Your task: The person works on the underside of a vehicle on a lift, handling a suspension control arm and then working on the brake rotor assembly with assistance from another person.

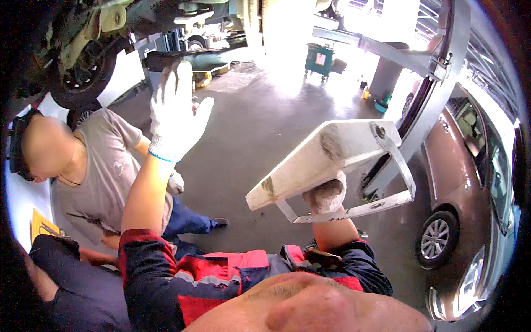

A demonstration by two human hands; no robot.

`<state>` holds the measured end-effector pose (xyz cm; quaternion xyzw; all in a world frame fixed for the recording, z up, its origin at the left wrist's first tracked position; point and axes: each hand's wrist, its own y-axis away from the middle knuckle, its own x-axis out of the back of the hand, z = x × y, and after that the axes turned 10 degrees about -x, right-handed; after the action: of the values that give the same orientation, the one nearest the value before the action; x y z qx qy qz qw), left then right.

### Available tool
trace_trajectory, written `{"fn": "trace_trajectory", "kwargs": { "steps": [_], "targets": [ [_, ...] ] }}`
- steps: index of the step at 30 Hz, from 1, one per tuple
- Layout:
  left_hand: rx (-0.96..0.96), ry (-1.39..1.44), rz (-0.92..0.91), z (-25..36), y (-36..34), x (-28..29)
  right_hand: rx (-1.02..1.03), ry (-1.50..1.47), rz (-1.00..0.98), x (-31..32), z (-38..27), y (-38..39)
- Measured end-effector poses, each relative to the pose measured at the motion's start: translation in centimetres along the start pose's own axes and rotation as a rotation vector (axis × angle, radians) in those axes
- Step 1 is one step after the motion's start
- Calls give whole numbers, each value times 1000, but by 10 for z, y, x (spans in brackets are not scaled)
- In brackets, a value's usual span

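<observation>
My left hand (176, 119) is raised in a white knit glove with a blue cuff, its palm and fingers stretched out below the raised car's underside (94, 22); nothing is visible in it. My right hand (323, 193), in a soiled white glove, grips a pale metal plate (310, 160) with dark smudges and a bent flat bracket attached along its side. The plate hides most of those fingers.
A co-worker (105, 166) in a grey T-shirt is at my left, beside a second person's dark-clothed body (77, 293). A lift post (415, 133) stands right, before a brown car (459, 166). A green wheeled cart (318, 61) is farther back.
</observation>
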<state>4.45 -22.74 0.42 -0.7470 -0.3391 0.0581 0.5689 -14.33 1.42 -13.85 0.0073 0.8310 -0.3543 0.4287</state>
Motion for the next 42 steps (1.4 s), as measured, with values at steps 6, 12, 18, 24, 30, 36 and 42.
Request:
{"fn": "trace_trajectory", "kwargs": {
  "steps": [6, 12, 18, 24, 30, 36, 42],
  "targets": [
    [65, 52, -116, -2, 3, 12, -88, -172, 319, 61, -6, 17],
    [406, 861, 190, 39, 11, 58, 231, 295, -48, -1, 5, 9],
    [-57, 623, 240, 72, 18, 143, 94, 288, 196, -10, 3, 10],
    [-485, 393, 163, 69, 5, 205, 90, 416, 201, 9, 11, 6],
    [-623, 378, 151, 62, 5, 217, 26, 200, 173, -4, 18, 4],
    [-558, 346, 168, 66, 13, 219, 43, 279, 128, -11, 15, 2],
    [-484, 291, 215, 73, 15, 201, 22, 351, 109, 1, 9, 6]
  ]
}}
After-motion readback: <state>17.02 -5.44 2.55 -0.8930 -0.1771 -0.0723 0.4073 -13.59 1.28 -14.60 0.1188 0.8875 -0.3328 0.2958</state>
